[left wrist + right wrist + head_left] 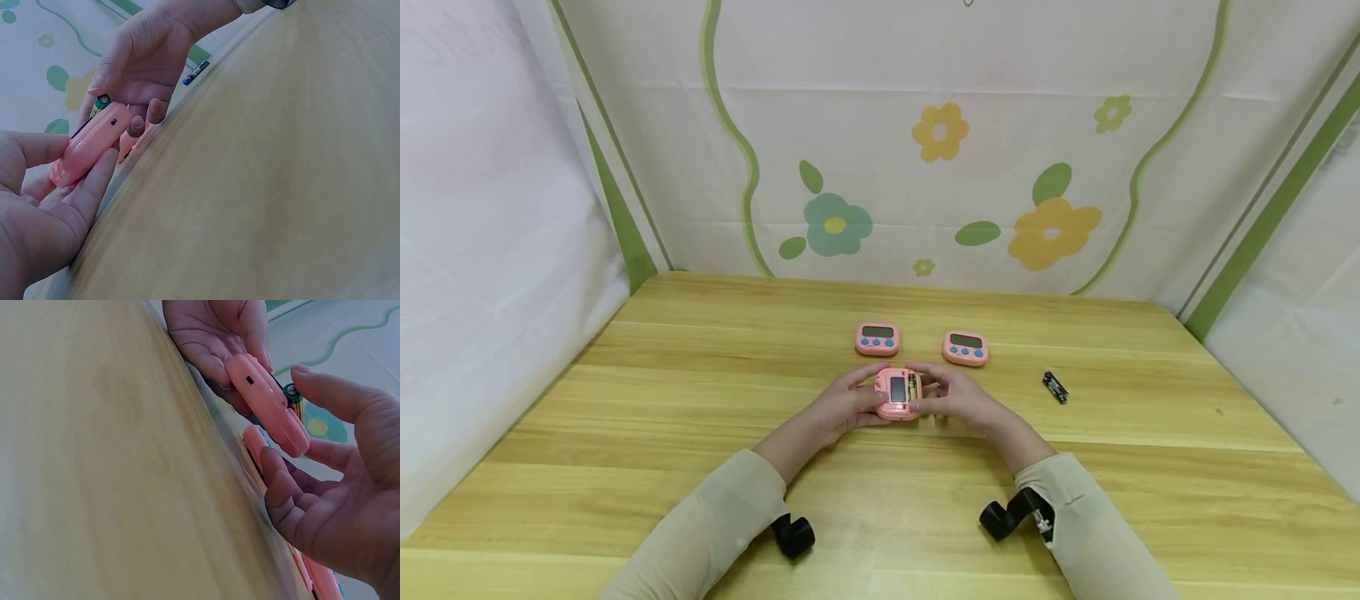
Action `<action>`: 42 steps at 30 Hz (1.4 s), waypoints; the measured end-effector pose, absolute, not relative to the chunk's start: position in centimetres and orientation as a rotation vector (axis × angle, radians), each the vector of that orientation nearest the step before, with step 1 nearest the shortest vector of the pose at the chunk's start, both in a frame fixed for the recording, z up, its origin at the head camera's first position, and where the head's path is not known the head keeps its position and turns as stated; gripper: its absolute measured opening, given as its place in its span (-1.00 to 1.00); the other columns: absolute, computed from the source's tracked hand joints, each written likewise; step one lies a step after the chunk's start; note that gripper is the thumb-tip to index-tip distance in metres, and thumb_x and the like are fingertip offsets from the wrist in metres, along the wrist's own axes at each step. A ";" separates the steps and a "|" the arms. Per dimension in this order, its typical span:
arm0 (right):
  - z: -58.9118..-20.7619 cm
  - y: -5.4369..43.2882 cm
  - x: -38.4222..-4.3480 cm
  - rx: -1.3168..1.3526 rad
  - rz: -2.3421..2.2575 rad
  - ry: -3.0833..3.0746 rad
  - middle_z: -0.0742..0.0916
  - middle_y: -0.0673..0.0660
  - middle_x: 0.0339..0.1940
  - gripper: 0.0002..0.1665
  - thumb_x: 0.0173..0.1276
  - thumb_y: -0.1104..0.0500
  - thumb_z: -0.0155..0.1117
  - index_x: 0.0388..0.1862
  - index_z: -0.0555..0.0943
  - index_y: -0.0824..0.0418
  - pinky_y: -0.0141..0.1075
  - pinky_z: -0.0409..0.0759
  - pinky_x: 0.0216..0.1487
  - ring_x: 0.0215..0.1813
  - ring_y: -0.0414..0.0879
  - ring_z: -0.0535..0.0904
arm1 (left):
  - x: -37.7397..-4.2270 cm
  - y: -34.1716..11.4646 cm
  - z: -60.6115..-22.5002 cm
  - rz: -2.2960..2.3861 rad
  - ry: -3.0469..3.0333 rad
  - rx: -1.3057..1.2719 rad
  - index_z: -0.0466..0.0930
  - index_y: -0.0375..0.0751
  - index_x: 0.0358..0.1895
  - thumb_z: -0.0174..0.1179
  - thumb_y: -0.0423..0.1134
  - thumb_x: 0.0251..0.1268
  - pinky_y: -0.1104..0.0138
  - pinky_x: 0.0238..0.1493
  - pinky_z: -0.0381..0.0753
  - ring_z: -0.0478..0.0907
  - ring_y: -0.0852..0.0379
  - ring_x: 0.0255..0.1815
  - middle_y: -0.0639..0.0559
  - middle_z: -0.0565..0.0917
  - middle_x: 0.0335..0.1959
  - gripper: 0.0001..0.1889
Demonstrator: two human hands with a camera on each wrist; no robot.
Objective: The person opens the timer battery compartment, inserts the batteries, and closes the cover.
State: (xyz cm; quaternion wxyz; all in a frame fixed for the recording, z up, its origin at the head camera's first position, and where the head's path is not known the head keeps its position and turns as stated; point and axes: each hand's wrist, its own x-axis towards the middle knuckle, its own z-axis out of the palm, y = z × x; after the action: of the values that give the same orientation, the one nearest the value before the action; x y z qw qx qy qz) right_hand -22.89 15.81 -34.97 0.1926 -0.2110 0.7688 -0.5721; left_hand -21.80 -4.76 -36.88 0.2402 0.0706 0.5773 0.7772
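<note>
My left hand (847, 402) grips a pink digital timer (87, 150) by its side, back face up, above the table. In the head view a green and gold battery (913, 387) lies along the right part of that back; in the wrist views its green end stands out past the casing. At the battery is my right hand (350, 469), thumb by the green end and index finger toward the far end. The right hand's other fingers curl loosely under the timer's edge.
Two more pink timers with blue buttons, one on the left (877, 339) and one on the right (966, 348), lie face up beyond the hands. A dark blue battery (1056, 387) lies on the wooden table (700, 367) to the right. A flower-patterned curtain (880, 167) hangs behind.
</note>
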 end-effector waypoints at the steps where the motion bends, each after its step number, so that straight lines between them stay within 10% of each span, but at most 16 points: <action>1: -35.0 15.8 -22.9 -0.603 -1.605 2.143 0.45 0.31 -0.12 -0.25 0.10 0.31 0.22 0.26 0.16 0.33 -0.31 0.42 -0.65 -0.45 -0.03 0.43 | -21.8 -4.8 -36.9 2.126 1.579 0.195 0.12 -0.13 0.28 -0.06 -0.51 0.18 0.17 -0.16 0.50 0.52 0.01 -0.28 -0.34 0.31 0.07 -0.43; 12: -35.3 15.6 -22.8 -0.585 -1.590 2.137 0.57 0.20 -0.59 -0.28 0.13 0.29 0.21 0.26 0.16 0.32 -0.33 0.42 -0.66 -0.64 -0.07 0.41 | -21.9 -5.0 -37.1 2.092 1.593 0.221 0.10 -0.13 0.28 -0.09 -0.49 0.21 0.16 -0.14 0.49 0.50 -0.02 -0.20 -0.32 0.31 0.07 -0.45; 42: -35.2 15.0 -22.3 -0.355 -1.735 2.021 0.52 0.11 -0.64 -0.33 0.14 0.34 0.15 0.24 0.19 0.23 -0.41 0.44 -0.63 -0.59 -0.12 0.45 | -21.9 -5.0 -37.0 2.102 1.592 0.196 0.10 -0.15 0.28 -0.08 -0.52 0.18 0.16 -0.15 0.50 0.52 -0.01 -0.26 -0.33 0.34 0.03 -0.43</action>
State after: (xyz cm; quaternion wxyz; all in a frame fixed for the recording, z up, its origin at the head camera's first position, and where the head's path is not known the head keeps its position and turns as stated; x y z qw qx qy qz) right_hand -22.32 14.96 -35.22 0.2255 -0.1286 0.7328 -0.6290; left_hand -21.88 -4.99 -37.01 0.2462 0.0717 0.5834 0.7706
